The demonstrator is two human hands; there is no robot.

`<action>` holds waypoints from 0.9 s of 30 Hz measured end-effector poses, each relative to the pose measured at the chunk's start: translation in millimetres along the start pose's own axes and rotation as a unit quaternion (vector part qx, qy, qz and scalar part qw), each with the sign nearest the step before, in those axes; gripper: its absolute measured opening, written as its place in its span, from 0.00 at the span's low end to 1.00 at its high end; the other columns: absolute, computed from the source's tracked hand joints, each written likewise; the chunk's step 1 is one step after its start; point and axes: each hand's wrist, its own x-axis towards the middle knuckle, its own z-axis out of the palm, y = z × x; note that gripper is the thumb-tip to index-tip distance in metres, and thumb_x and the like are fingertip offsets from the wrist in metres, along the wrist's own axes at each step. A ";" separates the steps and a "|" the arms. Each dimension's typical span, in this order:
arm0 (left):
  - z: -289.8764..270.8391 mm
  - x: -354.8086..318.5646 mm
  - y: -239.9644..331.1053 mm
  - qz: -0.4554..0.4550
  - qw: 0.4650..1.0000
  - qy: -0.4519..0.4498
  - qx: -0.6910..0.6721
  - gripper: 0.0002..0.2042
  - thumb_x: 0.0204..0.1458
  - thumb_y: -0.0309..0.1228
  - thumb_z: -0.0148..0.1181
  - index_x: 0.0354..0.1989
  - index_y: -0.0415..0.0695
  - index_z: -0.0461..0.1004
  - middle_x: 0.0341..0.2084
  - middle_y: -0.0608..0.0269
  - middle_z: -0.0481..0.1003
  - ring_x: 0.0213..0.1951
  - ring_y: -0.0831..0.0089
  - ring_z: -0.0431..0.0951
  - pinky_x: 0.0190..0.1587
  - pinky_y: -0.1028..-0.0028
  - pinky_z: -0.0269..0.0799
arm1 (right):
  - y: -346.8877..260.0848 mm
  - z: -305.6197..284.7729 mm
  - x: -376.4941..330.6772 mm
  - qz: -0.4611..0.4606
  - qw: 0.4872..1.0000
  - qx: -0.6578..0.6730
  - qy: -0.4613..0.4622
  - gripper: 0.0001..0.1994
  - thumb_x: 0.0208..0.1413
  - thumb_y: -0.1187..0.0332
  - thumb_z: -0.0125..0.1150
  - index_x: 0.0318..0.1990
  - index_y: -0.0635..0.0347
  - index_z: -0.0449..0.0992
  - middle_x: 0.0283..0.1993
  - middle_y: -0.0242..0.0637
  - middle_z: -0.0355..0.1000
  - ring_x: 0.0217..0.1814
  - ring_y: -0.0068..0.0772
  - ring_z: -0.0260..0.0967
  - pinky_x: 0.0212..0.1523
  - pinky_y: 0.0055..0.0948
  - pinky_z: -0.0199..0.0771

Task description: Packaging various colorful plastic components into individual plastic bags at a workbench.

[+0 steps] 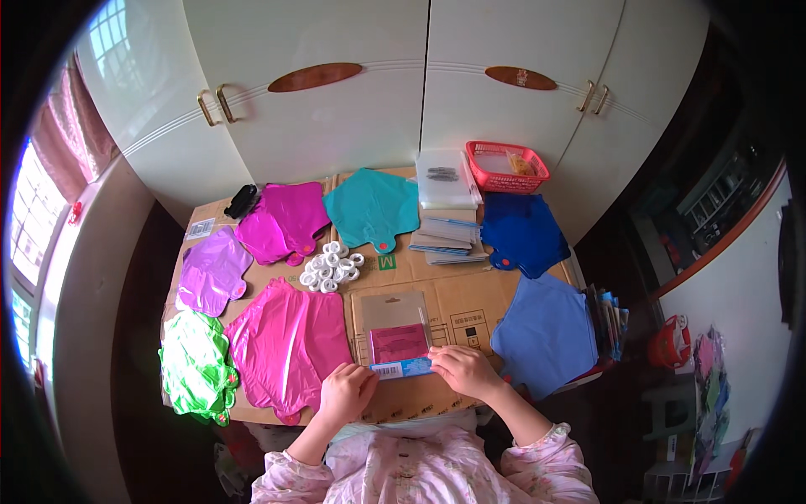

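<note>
A clear plastic packet point(395, 309) with a hang hole lies flat on the cardboard before me. Inside it is a folded magenta piece point(399, 343), and a blue and white strip point(413, 367) with a barcode runs along its near edge. My left hand point(348, 391) is closed, its fingertips on the packet's near left corner. At the near right corner my right hand point(462, 370) pinches the packet's edge between thumb and fingers. To the left lies a shiny pink foil balloon stack point(290, 344). White ring-shaped rolls point(332, 267) are heaped beyond the packet.
More flat foil stacks surround the cardboard point(432, 294): green point(197, 361), lilac point(214, 270), purple point(285, 220), teal point(372, 206), dark blue point(525, 231) and light blue point(546, 332). At the back stand piled clear bags point(449, 195), cards point(449, 235) and a red basket point(508, 179), before white cabinets point(311, 34).
</note>
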 end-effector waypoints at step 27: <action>12.9 12.6 29.8 -0.141 0.788 -0.077 -0.594 0.08 0.58 0.27 0.55 0.43 0.38 0.70 0.30 0.64 0.75 0.33 0.81 0.74 0.34 0.83 0.65 | -33.0 -26.6 -23.6 0.363 0.781 0.499 0.091 0.10 0.62 0.68 0.53 0.43 0.66 0.73 0.34 0.32 0.74 0.33 0.20 0.73 0.32 0.18 0.73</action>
